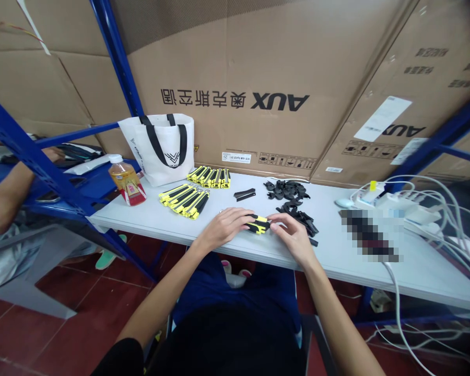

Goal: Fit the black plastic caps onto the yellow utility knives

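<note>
The left hand grasps the left end of a yellow-and-black utility knife handle, fingers bent over it; whether a second handle lies alongside I cannot tell. The handle lies at 3 o'clock from that hand and at 9 o'clock from the right hand, its long axis running roughly from 9 to 3, in the gap between the two. Neither hand is clearly nearer: the right thumb and fingertips meet its right end, though whether they pinch a small black piece is hidden.

Around the handle, on the white tabletop, a lower heap of black plastic parts sits at 2 to 3 o'clock, close beyond the right hand and partly covered by it. An upper heap of black parts lies at 1 o'clock, and two black strips at 11. Fanned utility knives rest at 10 o'clock, with the tote bag behind them. Nothing stands between either hand and the handle.
</note>
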Tool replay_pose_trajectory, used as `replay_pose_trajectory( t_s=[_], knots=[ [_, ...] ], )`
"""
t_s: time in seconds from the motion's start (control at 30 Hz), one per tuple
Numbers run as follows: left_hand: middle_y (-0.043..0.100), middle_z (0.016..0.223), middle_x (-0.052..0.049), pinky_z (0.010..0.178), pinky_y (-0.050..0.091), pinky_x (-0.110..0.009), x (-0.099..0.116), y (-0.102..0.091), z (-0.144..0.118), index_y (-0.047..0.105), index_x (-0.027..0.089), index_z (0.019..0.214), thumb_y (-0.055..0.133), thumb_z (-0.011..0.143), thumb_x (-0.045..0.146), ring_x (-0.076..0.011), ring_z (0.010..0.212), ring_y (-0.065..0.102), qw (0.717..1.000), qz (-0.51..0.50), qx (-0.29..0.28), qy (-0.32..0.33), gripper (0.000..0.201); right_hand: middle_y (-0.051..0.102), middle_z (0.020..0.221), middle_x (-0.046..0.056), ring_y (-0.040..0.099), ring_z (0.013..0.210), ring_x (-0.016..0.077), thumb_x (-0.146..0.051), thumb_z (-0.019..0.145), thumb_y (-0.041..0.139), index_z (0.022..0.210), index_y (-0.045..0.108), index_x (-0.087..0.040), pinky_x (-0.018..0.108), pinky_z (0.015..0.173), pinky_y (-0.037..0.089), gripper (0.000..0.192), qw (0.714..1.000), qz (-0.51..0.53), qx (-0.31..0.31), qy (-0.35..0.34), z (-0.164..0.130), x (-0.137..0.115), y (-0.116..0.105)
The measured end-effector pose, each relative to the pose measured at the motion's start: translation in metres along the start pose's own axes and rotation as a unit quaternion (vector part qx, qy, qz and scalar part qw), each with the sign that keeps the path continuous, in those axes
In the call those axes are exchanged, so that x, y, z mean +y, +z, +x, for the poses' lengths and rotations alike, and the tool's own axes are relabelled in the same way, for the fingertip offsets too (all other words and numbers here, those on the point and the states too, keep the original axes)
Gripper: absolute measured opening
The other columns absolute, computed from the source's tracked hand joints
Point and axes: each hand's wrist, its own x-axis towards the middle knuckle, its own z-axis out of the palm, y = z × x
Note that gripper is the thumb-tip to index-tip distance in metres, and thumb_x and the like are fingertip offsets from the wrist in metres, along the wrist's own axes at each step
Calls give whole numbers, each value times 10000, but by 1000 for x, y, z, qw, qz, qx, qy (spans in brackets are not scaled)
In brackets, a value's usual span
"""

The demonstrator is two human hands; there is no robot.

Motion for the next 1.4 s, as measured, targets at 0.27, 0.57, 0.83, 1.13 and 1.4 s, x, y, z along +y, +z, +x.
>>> replay_pose_trajectory(
  t_s=[0.27, 0.57, 0.83, 1.13, 1.4],
  knots=[
    [688, 1468, -110, 1095, 549, -428, -4, 2, -3, 585, 240, 1515, 547, 1106, 208, -240, 1342, 650, 999, 35, -3, 32, 411, 827, 1131, 79, 733, 1088, 308, -607, 945, 707, 1072, 860, -288, 474, 1038, 538, 376, 997, -68, -43, -19, 1, 4, -1],
    [685, 1477, -106, 1085, 543, -431, -4, 3, -4, 637, 254, 1489, 490, 1084, 90, -251, 1353, 618, 996, 66, -27, 44, 461, 777, 908, 45, 665, 849, 249, -589, 916, 737, 949, 827, -281, 393, 839, 526, 323, 991, -129, -13, -37, 0, 0, 6],
    [663, 1495, -107, 1119, 540, -442, 0, 11, 1, 576, 288, 1550, 512, 1101, 155, -244, 1381, 618, 1000, 18, -2, 24, 473, 792, 942, 46, 675, 911, 259, -610, 982, 654, 921, 801, -259, 397, 914, 506, 385, 995, -90, -5, -43, 0, -3, 4],
    [629, 1486, -126, 1137, 534, -475, -1, 10, -4, 516, 313, 1603, 408, 1043, -14, -257, 1405, 591, 1000, 25, 8, 2, 657, 763, 922, 55, 612, 831, 228, -563, 1046, 585, 996, 774, -243, 360, 827, 491, 375, 982, -31, 183, -17, -1, 6, 3],
    [679, 1443, -96, 1102, 545, -411, -26, 7, 20, 650, 266, 1484, 510, 1107, 212, -254, 1293, 664, 986, 31, -117, -114, 406, 755, 1044, 114, 588, 957, 287, -407, 1062, 542, 1059, 771, -224, 441, 922, 431, 293, 896, -371, 220, -104, -3, 12, -36]
  ],
)
